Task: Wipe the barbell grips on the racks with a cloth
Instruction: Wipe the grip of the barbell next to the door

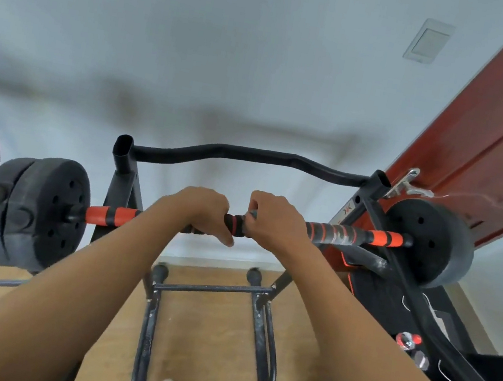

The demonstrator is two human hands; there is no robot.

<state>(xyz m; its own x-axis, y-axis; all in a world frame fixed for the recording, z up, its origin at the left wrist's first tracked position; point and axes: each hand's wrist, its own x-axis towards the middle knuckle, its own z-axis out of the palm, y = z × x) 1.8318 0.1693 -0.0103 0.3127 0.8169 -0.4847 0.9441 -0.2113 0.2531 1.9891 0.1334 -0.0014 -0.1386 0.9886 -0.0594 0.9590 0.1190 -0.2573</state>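
Two hands meet at the middle of the barbell (352,235). The left hand (203,212) has its fingers curled over the top of the bar. The right hand (271,223) is clenched round it just beside, thumb up against a black-and-red banded grip (234,224). A grey sliver shows under that thumb; I cannot tell whether it is the cloth. The bar lies across the rack (126,156), resting by its two uprights, with black plates (40,211) outside each side. Loaded like this it should be heavy and stiff, though it may roll in its cradles. The foam grips look soft and tacky, so a cloth would drag. Steadying the bar near the centre while wiping outward seems wisest.
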